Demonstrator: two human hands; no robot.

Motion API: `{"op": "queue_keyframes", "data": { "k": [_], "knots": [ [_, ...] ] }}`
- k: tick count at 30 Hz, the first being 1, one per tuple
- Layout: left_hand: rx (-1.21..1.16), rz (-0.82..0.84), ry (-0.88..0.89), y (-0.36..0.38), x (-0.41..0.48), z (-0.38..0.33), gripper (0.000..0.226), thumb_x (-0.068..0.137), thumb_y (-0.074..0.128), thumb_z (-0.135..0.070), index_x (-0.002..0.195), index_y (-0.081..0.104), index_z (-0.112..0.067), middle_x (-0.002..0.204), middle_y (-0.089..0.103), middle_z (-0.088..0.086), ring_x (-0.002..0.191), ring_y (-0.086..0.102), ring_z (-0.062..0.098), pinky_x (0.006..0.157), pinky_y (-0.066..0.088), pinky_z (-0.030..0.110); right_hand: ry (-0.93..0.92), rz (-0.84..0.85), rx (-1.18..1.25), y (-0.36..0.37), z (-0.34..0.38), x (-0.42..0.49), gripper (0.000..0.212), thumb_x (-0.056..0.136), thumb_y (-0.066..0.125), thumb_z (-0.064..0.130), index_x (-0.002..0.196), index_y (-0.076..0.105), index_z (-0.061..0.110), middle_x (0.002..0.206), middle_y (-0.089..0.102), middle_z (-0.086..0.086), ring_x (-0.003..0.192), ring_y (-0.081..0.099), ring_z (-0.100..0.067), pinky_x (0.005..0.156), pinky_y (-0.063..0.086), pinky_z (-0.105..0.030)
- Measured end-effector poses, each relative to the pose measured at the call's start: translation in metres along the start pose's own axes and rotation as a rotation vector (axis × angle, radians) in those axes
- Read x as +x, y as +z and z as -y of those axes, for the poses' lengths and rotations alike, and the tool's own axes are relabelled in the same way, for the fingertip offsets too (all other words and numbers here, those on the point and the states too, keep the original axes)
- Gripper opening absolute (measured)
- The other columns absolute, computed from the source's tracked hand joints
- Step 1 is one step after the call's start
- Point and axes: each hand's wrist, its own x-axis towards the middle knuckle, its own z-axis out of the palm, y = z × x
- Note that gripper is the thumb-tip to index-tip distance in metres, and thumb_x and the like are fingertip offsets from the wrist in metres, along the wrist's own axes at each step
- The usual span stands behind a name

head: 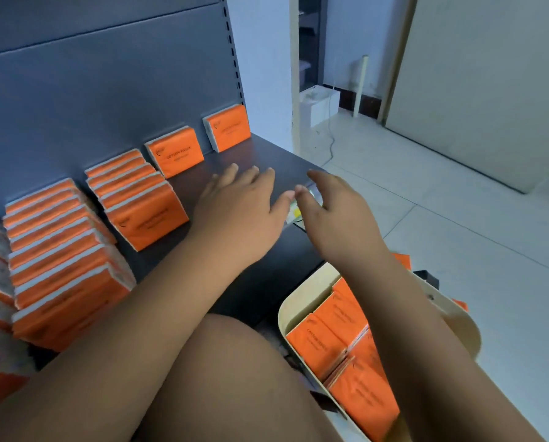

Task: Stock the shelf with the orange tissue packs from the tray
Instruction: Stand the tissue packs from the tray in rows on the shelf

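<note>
A white box sits on the pale tiled floor beside a white wall.

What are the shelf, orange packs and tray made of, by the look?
The shelf looks like painted metal, matt grey, with a slotted upright. The orange tissue packs seem wrapped in thin plastic film, white sides showing. The tray is probably smooth cream plastic, rounded rim.

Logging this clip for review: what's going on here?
A person is stocking a dark grey metal shelf with flat orange tissue packs, which stand in rows at its left. Two single packs stand against the back panel. The left hand and right hand hover open over the shelf surface, holding nothing. More packs wait in the cream plastic tray.
</note>
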Motion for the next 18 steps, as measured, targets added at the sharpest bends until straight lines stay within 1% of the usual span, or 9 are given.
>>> {"op": "queue_keyframes", "data": {
  "k": [2, 5, 8, 11, 15, 18],
  "knots": [
    [0.016, 0.023, 0.03, 0.003, 0.002, -0.018, 0.066, 0.105, 0.019, -0.06, 0.16, 0.029, -0.025, 0.167, 0.03, 0.002, 0.156, 0.017, 0.029, 0.126, 0.015, 0.05, 0.015, -0.024, -0.012, -0.013, -0.014, -0.005, 0.047, 0.105, 0.044, 0.04, 0.146, 0.05, 0.018, 0.147, 0.054, -0.005, 0.134, 0.048, -0.024, 0.1, 0.039, -0.033],
    [0.028, 0.057, 0.07, 0.015, 0.001, -0.042, 0.065, 0.106, 0.02, -0.058, 0.157, 0.034, -0.022, 0.164, 0.036, 0.005, 0.153, 0.024, 0.033, 0.124, 0.019, 0.052, 0.061, -0.032, -0.024, -0.026, -0.036, -0.017, 0.043, 0.105, 0.045, 0.039, 0.141, 0.053, 0.016, 0.142, 0.056, -0.006, 0.13, 0.05, -0.024, 0.097, 0.039, -0.033],
    [0.034, 0.121, 0.098, 0.035, 0.002, -0.062, 0.06, 0.106, 0.024, -0.056, 0.15, 0.042, -0.02, 0.158, 0.044, 0.007, 0.149, 0.031, 0.035, 0.123, 0.023, 0.051, 0.113, -0.024, -0.061, -0.034, -0.06, -0.029, 0.048, 0.105, 0.045, 0.042, 0.147, 0.05, 0.019, 0.148, 0.052, -0.004, 0.132, 0.05, -0.024, 0.102, 0.04, -0.036],
    [0.03, 0.174, 0.141, 0.059, -0.001, -0.076, 0.056, 0.105, 0.027, -0.056, 0.141, 0.05, -0.02, 0.148, 0.054, 0.005, 0.14, 0.041, 0.032, 0.117, 0.031, 0.049, 0.162, 0.001, -0.084, -0.038, -0.085, -0.044, 0.049, 0.105, 0.044, 0.043, 0.148, 0.048, 0.02, 0.15, 0.051, -0.002, 0.133, 0.05, -0.023, 0.102, 0.039, -0.035],
    [-0.014, 0.224, 0.218, 0.092, -0.009, -0.093, 0.054, 0.106, 0.033, -0.053, 0.144, 0.049, -0.019, 0.145, 0.057, 0.005, 0.137, 0.043, 0.028, 0.111, 0.035, 0.045, 0.232, 0.045, -0.112, -0.04, -0.12, -0.062, 0.049, 0.105, 0.045, 0.043, 0.147, 0.049, 0.018, 0.147, 0.052, -0.005, 0.129, 0.052, -0.024, 0.094, 0.038, -0.031],
    [-0.046, 0.297, 0.256, 0.119, -0.016, -0.103, 0.052, 0.107, 0.035, -0.051, 0.148, 0.047, -0.021, 0.146, 0.055, 0.004, 0.14, 0.04, 0.028, 0.112, 0.032, 0.044, 0.301, 0.092, -0.156, -0.035, -0.145, -0.073, 0.047, 0.103, 0.044, 0.044, 0.144, 0.05, 0.021, 0.144, 0.054, -0.005, 0.126, 0.054, -0.027, 0.093, 0.043, -0.037]
  ]
}}
